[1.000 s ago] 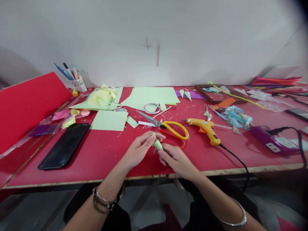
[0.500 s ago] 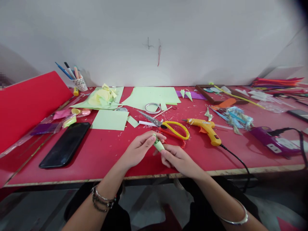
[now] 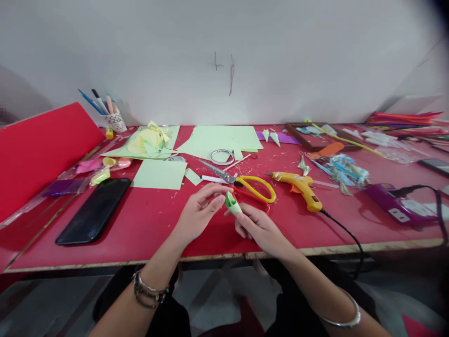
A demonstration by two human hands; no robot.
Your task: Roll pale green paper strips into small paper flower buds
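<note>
A small rolled cone of light green paper (image 3: 233,204) is between my hands near the table's front edge, its open end tilted up and to the left. My right hand (image 3: 259,228) pinches its narrow lower end. Beside the cone's open end is my left hand (image 3: 200,211), thumb and fingers apart, with the fingertips partly behind the paper. Just beyond my hands lie scissors (image 3: 255,186) with yellow and red handles and a white pen (image 3: 214,179). To the right rests a yellow glue gun (image 3: 298,184).
Green paper sheets (image 3: 159,174) and a tape roll (image 3: 222,157) lie farther back. A black phone (image 3: 94,210) is at the left. On the right are blue tassels (image 3: 345,169), a brown tray (image 3: 324,141) and a purple power strip (image 3: 396,206). Two small green cones (image 3: 275,138) lie at the back.
My left thumb and fingers have moved apart around the cone's open end, which now shows more clearly. My right hand still holds the cone's lower end.
</note>
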